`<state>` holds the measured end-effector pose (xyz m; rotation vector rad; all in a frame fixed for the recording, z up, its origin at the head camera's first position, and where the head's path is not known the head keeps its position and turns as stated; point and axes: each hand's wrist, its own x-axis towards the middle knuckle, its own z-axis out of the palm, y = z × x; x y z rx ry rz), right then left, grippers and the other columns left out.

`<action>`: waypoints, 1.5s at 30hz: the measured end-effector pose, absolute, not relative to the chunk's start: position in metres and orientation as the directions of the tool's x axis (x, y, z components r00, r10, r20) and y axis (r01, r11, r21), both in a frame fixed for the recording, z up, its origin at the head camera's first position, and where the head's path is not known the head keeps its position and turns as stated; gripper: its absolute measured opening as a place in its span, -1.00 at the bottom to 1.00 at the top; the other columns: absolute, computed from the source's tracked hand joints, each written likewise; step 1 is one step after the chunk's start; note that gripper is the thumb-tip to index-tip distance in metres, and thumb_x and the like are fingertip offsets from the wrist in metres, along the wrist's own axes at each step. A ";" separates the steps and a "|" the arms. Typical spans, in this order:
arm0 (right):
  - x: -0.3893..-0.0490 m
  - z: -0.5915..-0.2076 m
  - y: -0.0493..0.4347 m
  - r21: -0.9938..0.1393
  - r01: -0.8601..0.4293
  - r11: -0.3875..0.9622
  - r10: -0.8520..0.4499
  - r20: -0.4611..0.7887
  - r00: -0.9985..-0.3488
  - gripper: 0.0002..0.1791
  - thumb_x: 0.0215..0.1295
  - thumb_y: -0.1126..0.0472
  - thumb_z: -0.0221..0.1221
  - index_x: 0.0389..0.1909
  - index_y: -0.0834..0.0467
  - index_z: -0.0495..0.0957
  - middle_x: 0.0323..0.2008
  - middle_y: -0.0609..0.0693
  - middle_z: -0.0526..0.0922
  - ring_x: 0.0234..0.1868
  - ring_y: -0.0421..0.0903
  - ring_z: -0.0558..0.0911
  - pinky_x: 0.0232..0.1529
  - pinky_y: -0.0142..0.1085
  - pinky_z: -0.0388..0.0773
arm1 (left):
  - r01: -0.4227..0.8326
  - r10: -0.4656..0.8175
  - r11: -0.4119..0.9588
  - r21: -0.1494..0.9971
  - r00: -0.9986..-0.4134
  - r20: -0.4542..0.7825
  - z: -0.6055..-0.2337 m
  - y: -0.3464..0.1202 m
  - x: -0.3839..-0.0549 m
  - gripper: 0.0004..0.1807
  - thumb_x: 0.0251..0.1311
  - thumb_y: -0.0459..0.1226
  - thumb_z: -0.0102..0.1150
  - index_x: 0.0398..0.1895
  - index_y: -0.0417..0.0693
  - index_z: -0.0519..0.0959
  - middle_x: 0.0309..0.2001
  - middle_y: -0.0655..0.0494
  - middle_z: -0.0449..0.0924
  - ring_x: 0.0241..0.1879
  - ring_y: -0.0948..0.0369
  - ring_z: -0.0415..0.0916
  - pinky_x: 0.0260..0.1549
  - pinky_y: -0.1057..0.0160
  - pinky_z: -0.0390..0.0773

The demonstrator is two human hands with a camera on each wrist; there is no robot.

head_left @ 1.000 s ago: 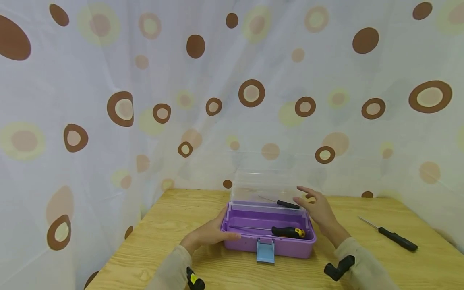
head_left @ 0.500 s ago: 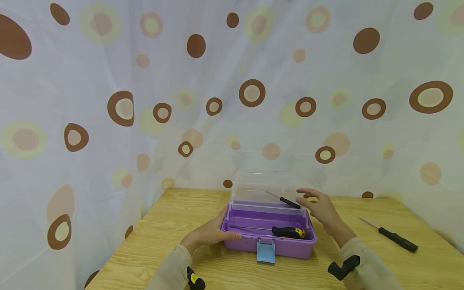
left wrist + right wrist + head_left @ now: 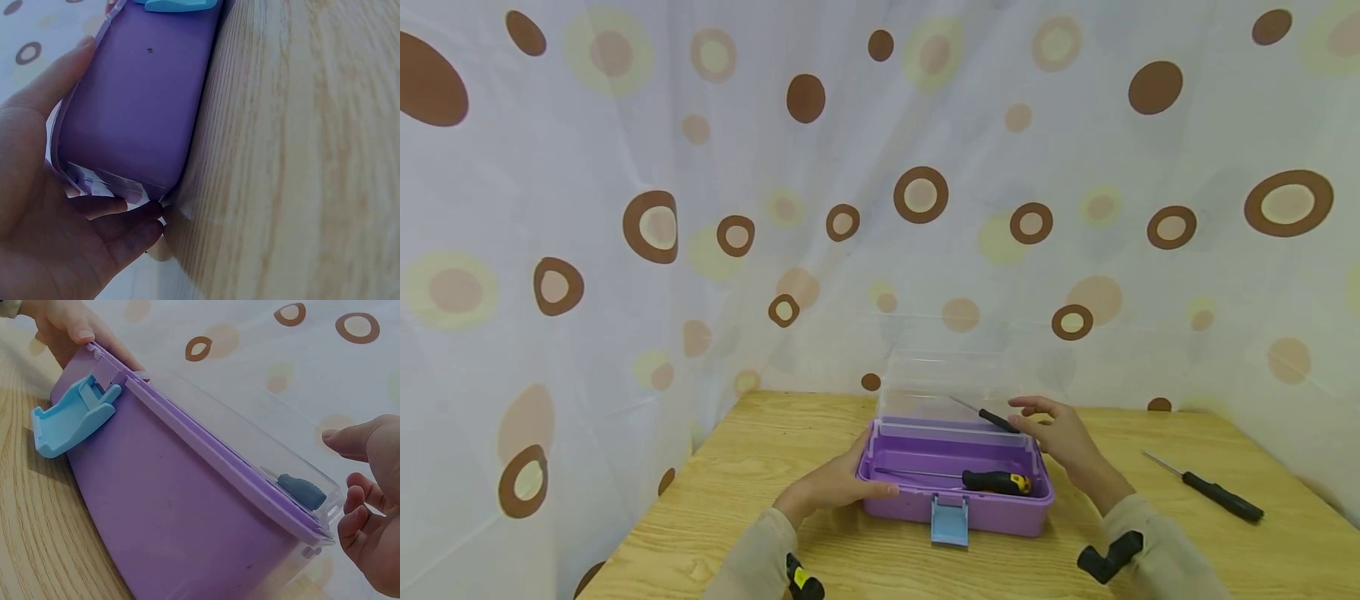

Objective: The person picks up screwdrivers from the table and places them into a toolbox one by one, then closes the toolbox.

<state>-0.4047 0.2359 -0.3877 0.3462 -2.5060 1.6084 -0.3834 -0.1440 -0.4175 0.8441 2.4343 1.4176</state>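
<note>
A purple toolbox (image 3: 917, 507) with a raised clear lid (image 3: 951, 383) stands on the table, its light-blue latch (image 3: 78, 419) hanging down in front. My left hand (image 3: 827, 483) grips its left end, thumb (image 3: 62, 75) on the front rim. A black-and-yellow screwdriver (image 3: 996, 481) lies inside, shaft pointing left. Tilted at the lid is a small black screwdriver (image 3: 996, 419); whether it rests in the lid or behind is unclear. Beside its handle my right hand (image 3: 1067, 437) hovers with fingers loosely bent. In the right wrist view that hand (image 3: 381, 506) holds nothing.
Another black-handled screwdriver (image 3: 1223, 497) lies on the wooden table (image 3: 760, 442) to the right of the toolbox. A white curtain (image 3: 737, 150) with brown and yellow circles hangs behind the table and along its left side.
The small screwdriver at the lid has shifted slightly right and steepened in the first half second, then stayed. My right hand has drifted slightly right and lower. The left hand keeps its place.
</note>
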 end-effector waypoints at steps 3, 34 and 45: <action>-0.403 -0.387 0.234 -0.878 -0.270 0.396 -0.117 0.243 -0.963 -0.42 0.49 0.03 0.27 0.38 0.26 0.47 0.24 0.30 0.43 0.16 0.25 0.54 0.09 0.13 0.59 | 0.376 0.565 0.382 0.844 -0.818 0.108 -0.417 -0.144 -0.384 0.30 0.25 0.06 0.39 0.69 0.00 -0.41 0.62 -0.17 -0.07 0.51 -0.12 0.09 0.44 -0.23 0.06; -0.393 -0.386 0.264 -0.869 -0.276 0.411 -0.124 0.246 -0.961 -0.33 0.50 -0.10 0.22 0.42 0.25 0.43 0.22 0.25 0.45 0.24 0.23 0.44 0.02 0.11 0.55 | 0.370 0.567 0.354 0.859 -0.815 0.118 -0.419 -0.144 -0.384 0.32 0.21 0.06 0.43 0.69 0.04 -0.39 0.59 -0.18 0.04 0.48 -0.09 0.16 0.44 -0.22 0.05; -0.392 -0.394 0.287 -0.864 -0.257 0.433 -0.134 0.221 -0.966 -0.31 0.51 -0.08 0.21 0.47 0.24 0.37 0.26 0.26 0.44 0.15 0.17 0.47 -0.11 -0.06 0.56 | 0.373 0.565 0.367 0.852 -0.817 0.115 -0.421 -0.145 -0.385 0.33 0.21 0.10 0.43 0.69 0.04 -0.40 0.61 -0.12 -0.02 0.51 -0.07 0.10 0.45 -0.21 0.04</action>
